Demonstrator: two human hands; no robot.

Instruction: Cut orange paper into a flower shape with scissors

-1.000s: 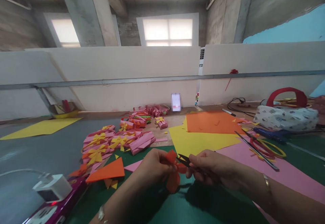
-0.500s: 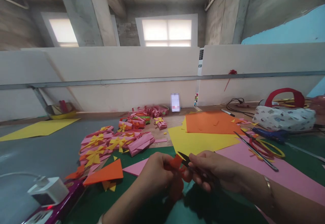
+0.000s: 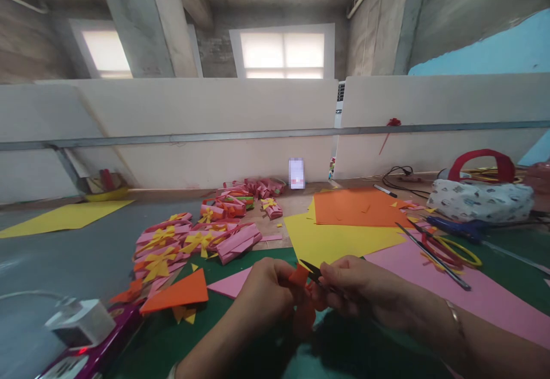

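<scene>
- Left hand (image 3: 264, 293): fingers curled, pinching a small orange paper piece (image 3: 299, 276) just above the green mat (image 3: 240, 344), low in the middle of the view.
- Right hand (image 3: 356, 287): closed around small black scissors (image 3: 313, 270); the dark blade tips point left and touch the orange paper piece. Whether the blades are parted cannot be told.
- The two hands sit just beside each other, the paper between them; more orange paper hangs below the fingers, partly hidden.
- Right wrist carries a thin bracelet (image 3: 455, 319).
- Near the left hand: an orange triangle offcut (image 3: 180, 293) and a pink sheet (image 3: 232, 283) on the mat.
- Beyond the hands: a yellow sheet (image 3: 335, 238) with an orange sheet (image 3: 356, 208) overlapping its far edge.
- Left of centre: a pile of pink folded pieces with yellow bows (image 3: 193, 241).
- Right side: a large pink sheet (image 3: 481, 293), a long dark rod (image 3: 432, 256) lying across it, and a patterned bag with a red handle (image 3: 481, 195) farther back.
- Lower left: a white charger on a purple power strip (image 3: 81, 333).
</scene>
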